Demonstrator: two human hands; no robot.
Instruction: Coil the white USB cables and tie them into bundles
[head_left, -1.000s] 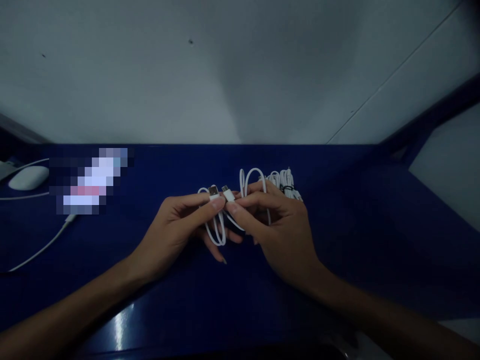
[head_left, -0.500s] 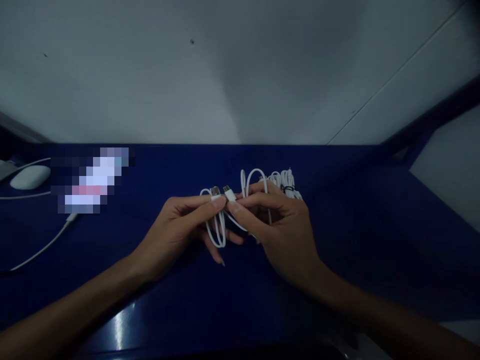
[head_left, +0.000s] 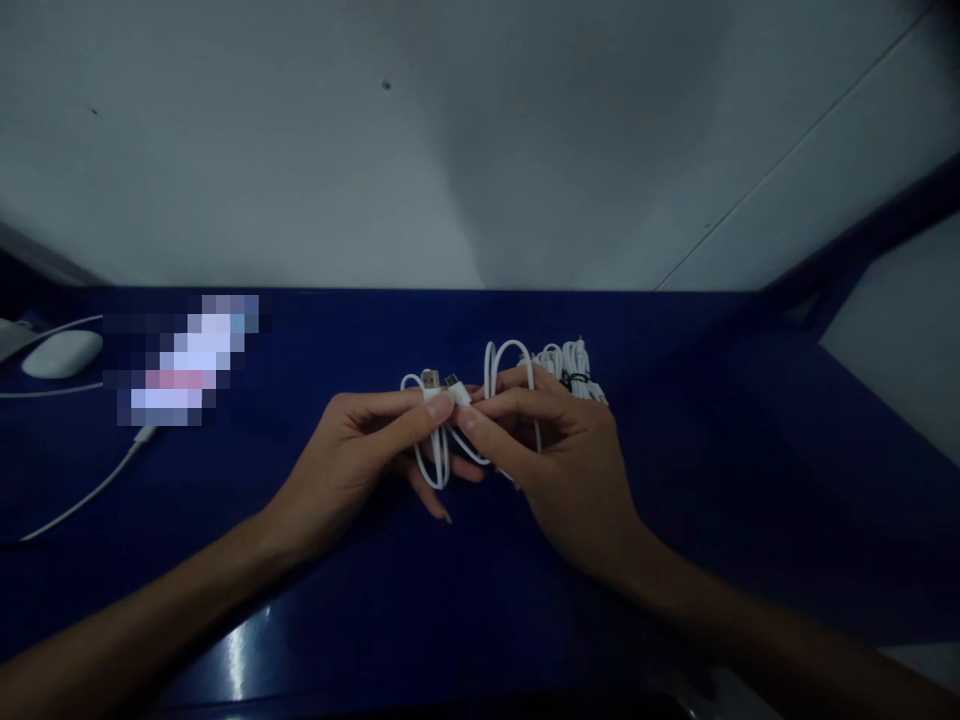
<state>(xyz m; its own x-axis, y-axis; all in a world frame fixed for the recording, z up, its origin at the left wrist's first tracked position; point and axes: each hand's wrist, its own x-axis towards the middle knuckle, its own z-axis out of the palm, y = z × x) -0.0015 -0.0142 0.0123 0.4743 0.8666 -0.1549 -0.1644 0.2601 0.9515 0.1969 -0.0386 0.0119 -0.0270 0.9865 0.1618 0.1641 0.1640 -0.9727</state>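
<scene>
Both hands grip one white USB cable (head_left: 433, 470) in front of me, over the blue table. Between thumb and index finger, my left hand (head_left: 360, 450) pinches the cable by its USB-A plug (head_left: 430, 383), the metal end pointing up. My right hand (head_left: 570, 450) is closed on the other end, its smaller white plug (head_left: 457, 390) tilted up and left. The two plugs are side by side, with the thumbs almost touching. Loops of the cable hang below the left fingers and arch over the right ones.
Coiled white cables (head_left: 576, 362) with a black tie lie just behind my right hand. To the left are a pixelated bright device (head_left: 187, 360), a charging lead (head_left: 86, 500) and a white mouse-like object (head_left: 64, 354). A pale wall (head_left: 300, 180) borders the blue table (head_left: 360, 640).
The USB-A plug and the smaller plug have turned slightly in my fingers. The left loop and lower fingers have risen a little. Both hands keep their hold.
</scene>
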